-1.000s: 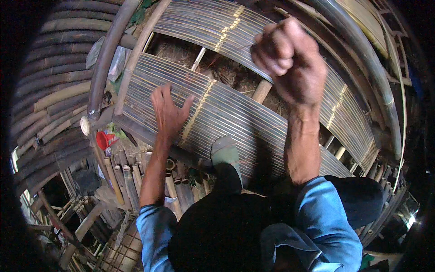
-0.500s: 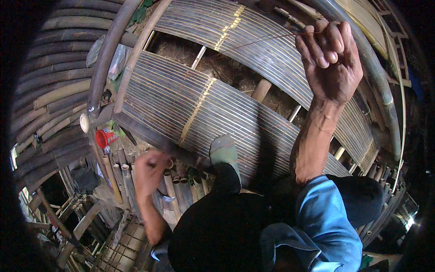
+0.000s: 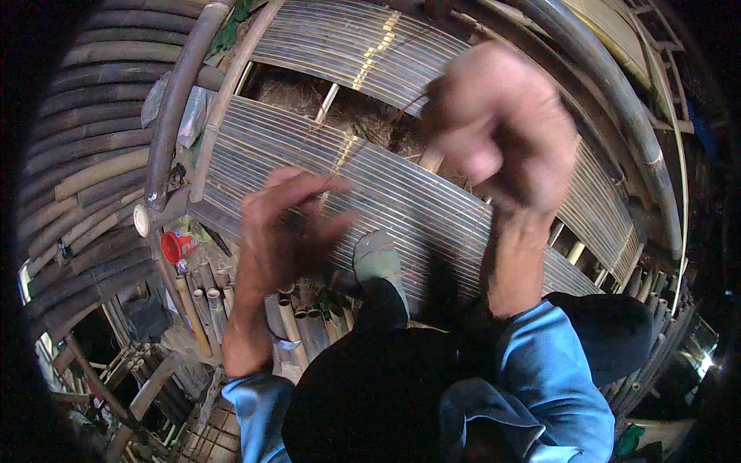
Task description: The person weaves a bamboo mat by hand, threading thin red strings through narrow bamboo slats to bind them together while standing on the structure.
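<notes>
Amid stacked bamboo poles [image 3: 104, 116], see slatted panel [image 3: 394, 189] under greenish footwear [image 3: 376, 261], with left hand [image 3: 282, 224] spread loosely above and right hand [image 3: 509, 127] curled, motion-blurred, over far edge, can't tell whether pinching anything.

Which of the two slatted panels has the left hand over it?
The near panel: the left hand is over its left part. The far panel lies beyond, clear of that hand.
</notes>
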Available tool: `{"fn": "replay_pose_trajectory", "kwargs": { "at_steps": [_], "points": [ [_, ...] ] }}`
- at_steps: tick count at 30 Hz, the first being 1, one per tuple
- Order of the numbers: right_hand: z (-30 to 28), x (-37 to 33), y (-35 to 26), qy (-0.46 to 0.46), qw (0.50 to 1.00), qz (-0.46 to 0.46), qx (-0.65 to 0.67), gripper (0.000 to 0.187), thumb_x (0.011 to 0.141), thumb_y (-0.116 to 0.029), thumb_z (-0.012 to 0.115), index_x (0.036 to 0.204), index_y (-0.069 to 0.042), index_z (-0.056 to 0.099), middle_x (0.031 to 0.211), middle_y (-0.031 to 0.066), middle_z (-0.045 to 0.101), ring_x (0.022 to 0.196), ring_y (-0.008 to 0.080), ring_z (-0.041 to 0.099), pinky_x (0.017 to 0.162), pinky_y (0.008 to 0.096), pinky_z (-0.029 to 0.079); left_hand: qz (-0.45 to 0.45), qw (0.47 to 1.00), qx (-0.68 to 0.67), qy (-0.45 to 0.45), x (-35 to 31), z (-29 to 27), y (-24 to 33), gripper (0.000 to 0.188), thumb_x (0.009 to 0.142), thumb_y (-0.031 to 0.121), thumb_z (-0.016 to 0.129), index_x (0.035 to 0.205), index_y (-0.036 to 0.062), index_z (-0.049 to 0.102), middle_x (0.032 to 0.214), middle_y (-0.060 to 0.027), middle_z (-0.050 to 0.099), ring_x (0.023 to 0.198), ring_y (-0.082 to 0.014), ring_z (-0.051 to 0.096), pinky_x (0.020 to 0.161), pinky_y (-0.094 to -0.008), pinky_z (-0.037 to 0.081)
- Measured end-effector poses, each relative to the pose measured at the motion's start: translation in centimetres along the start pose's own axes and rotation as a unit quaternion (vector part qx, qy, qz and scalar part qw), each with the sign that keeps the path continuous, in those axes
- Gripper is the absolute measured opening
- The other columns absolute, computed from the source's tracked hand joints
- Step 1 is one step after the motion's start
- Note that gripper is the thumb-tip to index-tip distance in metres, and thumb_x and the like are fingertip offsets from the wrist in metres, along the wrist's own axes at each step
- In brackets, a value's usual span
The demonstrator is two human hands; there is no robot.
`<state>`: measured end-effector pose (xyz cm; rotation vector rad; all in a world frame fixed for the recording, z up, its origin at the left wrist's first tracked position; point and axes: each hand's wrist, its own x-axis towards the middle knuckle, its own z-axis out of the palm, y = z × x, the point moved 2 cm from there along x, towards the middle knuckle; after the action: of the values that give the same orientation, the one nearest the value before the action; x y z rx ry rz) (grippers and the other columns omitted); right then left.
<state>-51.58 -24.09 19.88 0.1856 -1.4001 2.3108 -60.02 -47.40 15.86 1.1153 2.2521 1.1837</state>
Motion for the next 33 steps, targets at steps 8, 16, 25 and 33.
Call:
{"fn": "replay_pose_trajectory", "kwargs": {
  "at_steps": [8, 16, 25, 33],
  "points": [
    [-6.7, 0.2, 2.6, 0.114, 0.985, 0.06, 0.114, 0.02, 0.105, -0.016, 0.049, 0.088, -0.008, 0.054, 0.065, -0.0036, 0.044, 0.057, 0.0045, 0.039, 0.056, 0.0214, 0.035, -0.25, 0.947, 0.177, 0.099, -13.7, -13.1, -8.5, 0.022, 0.084, 0.015, 0.081, 0.08, -0.0008, 0.067, 0.072, -0.0046, 0.062, 0.073, -0.0159, 0.056, 0.08, -0.033, 0.046],
    [-1.9, -1.7, 14.3, -0.082, 0.922, 0.321, -0.203, 0.029, 0.098, -0.032, 0.068, 0.109, -0.006, 0.074, 0.08, 0.0064, 0.073, 0.066, 0.0092, 0.061, 0.059, 0.0261, 0.051, -0.381, 0.7, 0.259, 0.546, -27.5, -27.6, -6.9, 0.066, 0.101, 0.051, 0.058, 0.061, -0.0009, 0.054, 0.06, 0.0011, 0.049, 0.06, -0.014, 0.04, 0.056, -0.0347, 0.034],
    [-12.0, -5.9, 19.3, 0.027, 0.827, 0.312, -0.467, 0.028, 0.09, -0.03, 0.069, 0.098, -0.005, 0.076, 0.087, 0.0193, 0.074, 0.087, 0.0348, 0.073, 0.081, 0.0439, 0.055, -0.209, 0.792, 0.351, 0.454, -23.6, -27.2, -11.3, 0.04, 0.104, 0.033, 0.054, 0.116, -0.005, 0.058, 0.093, -0.0078, 0.057, 0.077, -0.0177, 0.053, 0.073, -0.0328, 0.042],
    [-10.2, -7.5, 21.8, 0.082, 0.805, 0.332, -0.485, 0.033, 0.09, -0.033, 0.067, 0.098, -0.002, 0.075, 0.086, 0.0279, 0.071, 0.087, 0.0432, 0.071, 0.084, 0.0492, 0.054, -0.029, 0.766, 0.514, 0.386, -28.2, -38.7, -13.7, 0.043, 0.103, 0.022, 0.054, 0.133, -0.0078, 0.06, 0.124, -0.0155, 0.07, 0.104, -0.0222, 0.067, 0.097, -0.033, 0.051]
  ]
}}
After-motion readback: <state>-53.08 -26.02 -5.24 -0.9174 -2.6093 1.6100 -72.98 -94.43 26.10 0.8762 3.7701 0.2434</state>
